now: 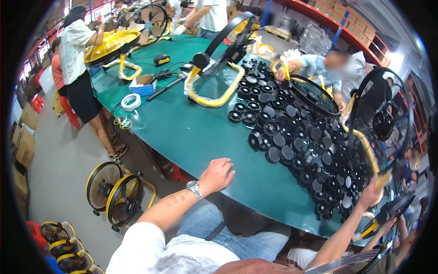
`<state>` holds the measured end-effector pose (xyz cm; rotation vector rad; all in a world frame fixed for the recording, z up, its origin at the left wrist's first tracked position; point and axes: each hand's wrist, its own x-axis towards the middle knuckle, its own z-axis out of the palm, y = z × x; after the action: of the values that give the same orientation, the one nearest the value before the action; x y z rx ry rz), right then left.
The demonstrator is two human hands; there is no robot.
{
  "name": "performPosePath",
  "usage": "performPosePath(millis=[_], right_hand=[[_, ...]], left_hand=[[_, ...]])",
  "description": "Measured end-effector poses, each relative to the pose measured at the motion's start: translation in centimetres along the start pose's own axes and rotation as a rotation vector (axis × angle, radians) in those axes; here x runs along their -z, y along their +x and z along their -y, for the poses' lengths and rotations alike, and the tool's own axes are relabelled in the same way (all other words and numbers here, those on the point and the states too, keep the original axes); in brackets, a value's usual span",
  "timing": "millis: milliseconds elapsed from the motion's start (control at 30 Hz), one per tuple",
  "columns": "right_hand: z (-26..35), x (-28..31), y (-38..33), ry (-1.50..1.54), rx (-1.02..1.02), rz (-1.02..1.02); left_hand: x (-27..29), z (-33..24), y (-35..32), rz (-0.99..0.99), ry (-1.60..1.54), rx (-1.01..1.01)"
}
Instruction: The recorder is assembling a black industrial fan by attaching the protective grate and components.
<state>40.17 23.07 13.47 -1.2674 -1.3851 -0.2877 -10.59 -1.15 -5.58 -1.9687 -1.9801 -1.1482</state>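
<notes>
My left hand (pixel 217 176) lies on the near edge of the green tabletop (pixel 182 150), its fingers loosely stretched out with nothing in them. A metal watch (pixel 195 189) is on that wrist. Off to the right, my right hand (pixel 370 195) is closed around the yellow tube stand (pixel 367 148) of a large black fan (pixel 382 121), at the tube's lower end. The fan stands upright at the table's right side, its round cage facing partly toward me. Between my hands spreads a big pile of round black plastic knobs (pixel 299 144).
Across the table, a co-worker (pixel 315 64) handles a black fan ring. Another fan with a yellow stand (pixel 214 102) sits mid-table, near a roll of white tape (pixel 131 102) and a blue box (pixel 143 86). Finished-looking fans (pixel 121 196) stand on the floor at left. Another person (pixel 80 59) stands far left.
</notes>
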Motion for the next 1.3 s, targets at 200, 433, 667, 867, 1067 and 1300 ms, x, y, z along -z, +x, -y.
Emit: performPosePath(millis=[200, 433, 667, 867, 1067, 1300], right_hand=[[9.6, 4.0, -10.0, 0.628, -0.456, -0.095], [18.3, 6.2, -15.7, 0.877, -0.436, 0.071], [23.3, 5.2, -19.7, 1.073, -0.433, 0.383], [29.6, 2.6, -22.8, 1.068, -0.575, 0.508], [34.2, -0.2, -24.2, 1.052, -0.376, 0.649], [37.9, -0.9, -27.2, 1.112, -0.219, 0.611]], left_hand=[[-0.2, 0.3, -0.3, -0.021, 0.016, -0.012], [-0.5, 0.4, -0.6, -0.031, 0.014, -0.005], [-0.5, 0.4, -0.6, -0.096, -0.093, 0.028], [0.1, 0.6, -0.8, -0.209, -0.183, 0.038], [0.5, 0.5, -0.9, -0.193, -0.244, 0.045], [2.1, 0.0, -1.3, -0.223, -0.490, 0.246]])
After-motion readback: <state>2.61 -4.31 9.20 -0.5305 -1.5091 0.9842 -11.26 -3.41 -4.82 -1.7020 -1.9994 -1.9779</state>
